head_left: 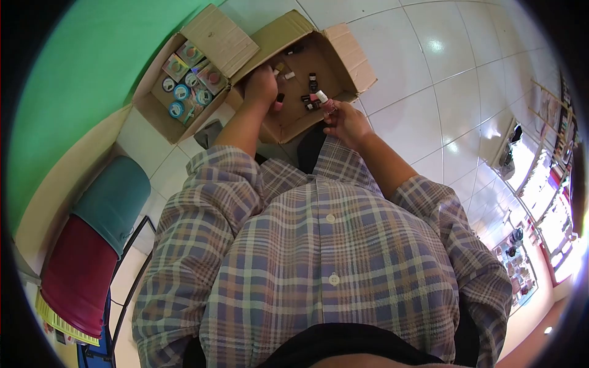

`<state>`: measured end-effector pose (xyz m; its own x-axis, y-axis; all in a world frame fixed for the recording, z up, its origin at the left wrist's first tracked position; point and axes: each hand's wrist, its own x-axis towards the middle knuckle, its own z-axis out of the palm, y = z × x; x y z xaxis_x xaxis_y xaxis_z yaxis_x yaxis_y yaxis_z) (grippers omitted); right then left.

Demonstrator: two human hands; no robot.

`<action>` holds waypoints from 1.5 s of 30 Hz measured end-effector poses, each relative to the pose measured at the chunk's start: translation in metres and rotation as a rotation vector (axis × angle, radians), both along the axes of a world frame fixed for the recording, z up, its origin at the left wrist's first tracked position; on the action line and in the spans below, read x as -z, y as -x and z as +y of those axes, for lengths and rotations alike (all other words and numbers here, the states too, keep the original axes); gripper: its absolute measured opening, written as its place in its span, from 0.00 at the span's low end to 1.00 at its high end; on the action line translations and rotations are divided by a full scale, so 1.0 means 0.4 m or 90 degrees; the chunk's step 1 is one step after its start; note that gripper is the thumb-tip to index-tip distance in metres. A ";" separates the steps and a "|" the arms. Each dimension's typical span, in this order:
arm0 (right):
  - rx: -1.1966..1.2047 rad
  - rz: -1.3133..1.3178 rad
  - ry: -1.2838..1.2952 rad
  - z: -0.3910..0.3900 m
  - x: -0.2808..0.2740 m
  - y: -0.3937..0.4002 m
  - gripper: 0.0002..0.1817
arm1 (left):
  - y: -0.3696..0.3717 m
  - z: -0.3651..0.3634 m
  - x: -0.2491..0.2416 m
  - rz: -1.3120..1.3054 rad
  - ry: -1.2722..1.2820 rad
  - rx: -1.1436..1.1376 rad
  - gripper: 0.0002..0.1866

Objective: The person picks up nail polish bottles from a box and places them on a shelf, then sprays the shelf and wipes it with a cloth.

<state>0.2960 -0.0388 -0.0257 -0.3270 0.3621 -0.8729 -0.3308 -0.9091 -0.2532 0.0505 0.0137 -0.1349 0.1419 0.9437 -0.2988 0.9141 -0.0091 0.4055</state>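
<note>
Two hands at a box of small bottles.
The right hand (pixel 348 122) pinches a pink bottle (pixel 327 104); the left hand (pixel 261 86) is curled inside the box (pixel 343 52), grip hidden.

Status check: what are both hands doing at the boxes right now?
Left hand down inside the open cardboard box, grip unclear. Right hand holds a small pink bottle at the box edge. Nothing blocking.

I can't read any words or numbers here. The yellow label (pixel 61 322) under the red stool (pixel 76 276) has dark print on it, but it is too small and blurry. The little bottles in the open box (pixel 307 73) are blurry too.
</note>
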 end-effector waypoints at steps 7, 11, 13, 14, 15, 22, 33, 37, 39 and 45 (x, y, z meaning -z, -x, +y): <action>0.032 -0.055 0.042 -0.009 0.043 0.013 0.14 | 0.021 -0.010 0.000 -0.267 0.282 -0.321 0.17; 0.001 -0.074 0.021 -0.009 0.031 0.017 0.14 | 0.014 -0.023 -0.032 -0.464 0.287 -0.427 0.15; -0.007 -0.090 0.017 -0.006 0.024 0.020 0.15 | 0.011 -0.036 -0.051 -0.493 0.308 -0.449 0.14; -0.018 -0.102 0.011 -0.002 0.022 0.022 0.15 | 0.010 -0.041 -0.062 -0.521 0.324 -0.474 0.14; -0.018 -0.104 0.012 0.001 0.021 0.025 0.15 | 0.013 -0.050 -0.075 -0.522 0.326 -0.475 0.14; -0.161 -0.188 -0.074 0.059 0.037 0.102 0.17 | 0.075 -0.071 -0.201 -0.628 0.458 -0.516 0.11; -0.072 0.124 -0.057 0.085 -0.008 0.197 0.17 | 0.023 -0.005 -0.406 -0.458 0.568 -0.422 0.15; 0.029 0.246 0.034 0.108 -0.021 0.184 0.17 | -0.022 -0.011 -0.403 -0.488 0.262 -0.236 0.16; 0.072 0.282 0.046 0.114 -0.037 0.172 0.16 | -0.033 -0.024 -0.431 -0.536 0.137 -0.154 0.11; 0.034 0.193 0.051 0.120 -0.151 0.173 0.16 | -0.019 -0.015 -0.480 -0.410 0.146 -0.157 0.15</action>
